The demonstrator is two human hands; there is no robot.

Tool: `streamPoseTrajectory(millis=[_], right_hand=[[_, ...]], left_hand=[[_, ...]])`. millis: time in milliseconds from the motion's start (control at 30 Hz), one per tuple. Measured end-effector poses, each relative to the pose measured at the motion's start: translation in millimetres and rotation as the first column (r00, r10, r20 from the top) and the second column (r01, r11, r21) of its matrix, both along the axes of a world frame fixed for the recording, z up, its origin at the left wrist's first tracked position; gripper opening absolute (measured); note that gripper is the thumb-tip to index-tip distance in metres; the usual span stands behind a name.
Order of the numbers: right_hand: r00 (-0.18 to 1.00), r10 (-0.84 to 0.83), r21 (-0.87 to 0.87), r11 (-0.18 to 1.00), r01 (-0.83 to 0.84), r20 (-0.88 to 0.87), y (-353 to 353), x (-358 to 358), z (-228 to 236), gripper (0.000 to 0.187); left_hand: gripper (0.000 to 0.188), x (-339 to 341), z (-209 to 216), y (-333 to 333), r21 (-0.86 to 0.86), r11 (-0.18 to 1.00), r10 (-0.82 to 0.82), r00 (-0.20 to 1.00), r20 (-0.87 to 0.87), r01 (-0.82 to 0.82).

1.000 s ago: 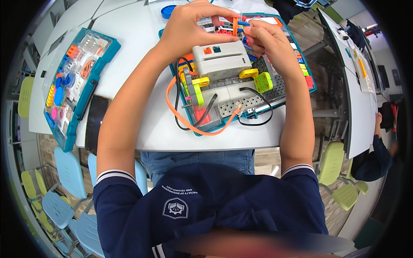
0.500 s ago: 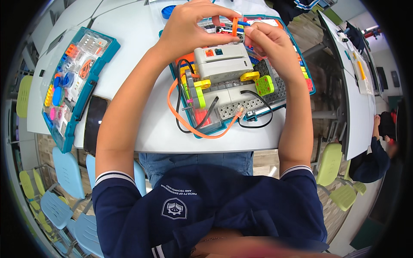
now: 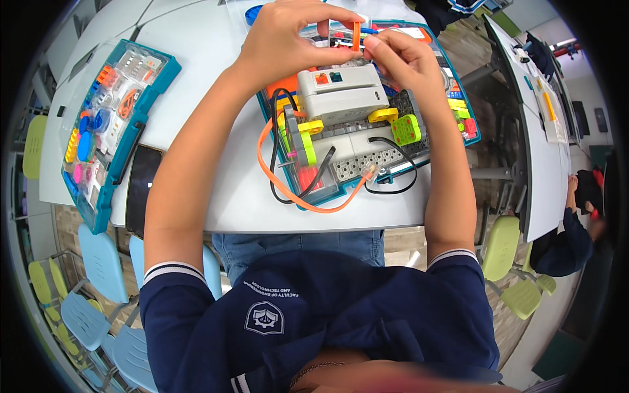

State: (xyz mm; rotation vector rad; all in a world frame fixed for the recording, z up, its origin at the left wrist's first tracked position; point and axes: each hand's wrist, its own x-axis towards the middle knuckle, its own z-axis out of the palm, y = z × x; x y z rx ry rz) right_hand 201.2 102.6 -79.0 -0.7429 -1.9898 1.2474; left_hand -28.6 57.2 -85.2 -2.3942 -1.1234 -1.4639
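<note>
Head view: L hand (image 3: 283,38) grips orange pc (image 3: 356,37) btwn spread thumb & fingers. R hand (image 3: 411,60) fingers bunched just beside; can't tell hold.

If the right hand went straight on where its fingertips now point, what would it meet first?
The right hand would probably meet the thin orange piece held by the left hand, though depth is unclear.
</note>
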Motion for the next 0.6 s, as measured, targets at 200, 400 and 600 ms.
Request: streamPoseTrajectory(millis=[200,400,600], right_hand=[[0.992,0.123,-0.110,0.986,-0.125,-0.020,7.7,7.6,-0.8,0.032],[0.979,-0.115,-0.136,0.986,0.093,-0.168,13.1,33.3,26.3,0.035],[0.987,-0.123,0.209,0.973,0.099,0.107,19.4,46.9,23.8,0.031]], left_hand=[[0.043,-0.1,-5.5,2.9,-0.082,0.996,-0.050,0.998,-0.029,0.048],[0.043,-24.0,-1.4,4.8,-0.052,0.996,0.073,0.997,0.034,-0.071],[0.042,-40.4,-10.6,10.3,-0.029,0.988,0.156,0.986,0.065,-0.154]])
